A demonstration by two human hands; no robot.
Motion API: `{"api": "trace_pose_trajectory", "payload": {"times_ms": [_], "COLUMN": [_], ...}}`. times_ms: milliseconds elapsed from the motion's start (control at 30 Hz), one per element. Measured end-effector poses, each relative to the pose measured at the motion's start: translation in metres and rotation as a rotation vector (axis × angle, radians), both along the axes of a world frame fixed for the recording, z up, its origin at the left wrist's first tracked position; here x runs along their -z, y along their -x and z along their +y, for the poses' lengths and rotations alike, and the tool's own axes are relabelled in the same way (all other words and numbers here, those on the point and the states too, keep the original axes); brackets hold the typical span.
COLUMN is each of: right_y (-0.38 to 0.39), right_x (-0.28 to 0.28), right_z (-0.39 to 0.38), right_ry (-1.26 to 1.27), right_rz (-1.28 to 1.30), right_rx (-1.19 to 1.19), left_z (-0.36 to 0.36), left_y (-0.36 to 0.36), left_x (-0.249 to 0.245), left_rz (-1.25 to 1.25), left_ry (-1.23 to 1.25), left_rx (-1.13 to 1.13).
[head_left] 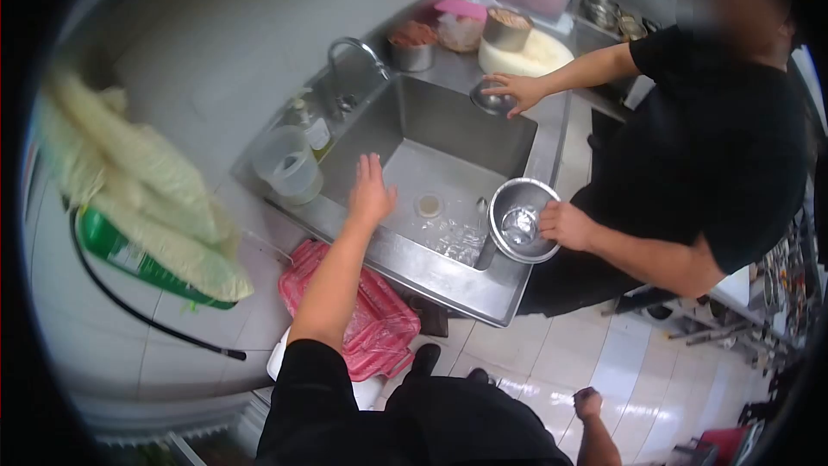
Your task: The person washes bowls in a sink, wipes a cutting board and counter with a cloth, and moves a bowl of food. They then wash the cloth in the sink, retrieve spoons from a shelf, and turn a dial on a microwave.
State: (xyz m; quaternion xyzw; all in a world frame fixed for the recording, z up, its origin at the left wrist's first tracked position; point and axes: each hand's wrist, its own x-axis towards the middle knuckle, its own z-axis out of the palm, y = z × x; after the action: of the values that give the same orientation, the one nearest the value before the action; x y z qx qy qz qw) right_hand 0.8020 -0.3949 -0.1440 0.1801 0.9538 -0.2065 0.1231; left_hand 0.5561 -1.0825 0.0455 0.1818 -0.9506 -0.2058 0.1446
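My left hand [371, 194] reaches over the left side of the steel sink [401, 155], fingers stretched out, holding nothing. Down by my right side, above the tiled floor, my right hand [588, 403] hangs with its fingers curled in and nothing visible in them. Beside my left hand stand a clear plastic jug [287, 166] and a soap pump bottle [312, 125]. A curved faucet [358, 45] rises behind the basin. Some water and a small shiny utensil [482, 205] lie inside, near the drain [429, 204].
At the right, a co-worker [716, 138] grips a steel bowl [522, 220] at the sink's edge and touches a smaller metal bowl [492, 97]. Filled containers [414, 45] line the back counter. A red crate [366, 311] sits below; a green canister [129, 255] hangs left.
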Motion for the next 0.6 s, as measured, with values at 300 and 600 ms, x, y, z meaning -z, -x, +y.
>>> {"api": "trace_pose_trajectory", "payload": {"times_ms": [300, 600], "right_y": [-0.046, -0.054], "right_x": [-0.067, -0.113], "right_z": [-0.042, -0.056], "right_ry": [-0.127, -0.165], "right_rz": [-0.02, 0.0], "right_rx": [0.136, 0.236], "left_z": [-0.084, -0.148], "left_y": [0.151, 0.186], "left_x": [-0.008, -0.036], "left_rz": [-0.364, -0.752], "left_ry": [0.422, 0.534], "left_rx": [-0.054, -0.107]}}
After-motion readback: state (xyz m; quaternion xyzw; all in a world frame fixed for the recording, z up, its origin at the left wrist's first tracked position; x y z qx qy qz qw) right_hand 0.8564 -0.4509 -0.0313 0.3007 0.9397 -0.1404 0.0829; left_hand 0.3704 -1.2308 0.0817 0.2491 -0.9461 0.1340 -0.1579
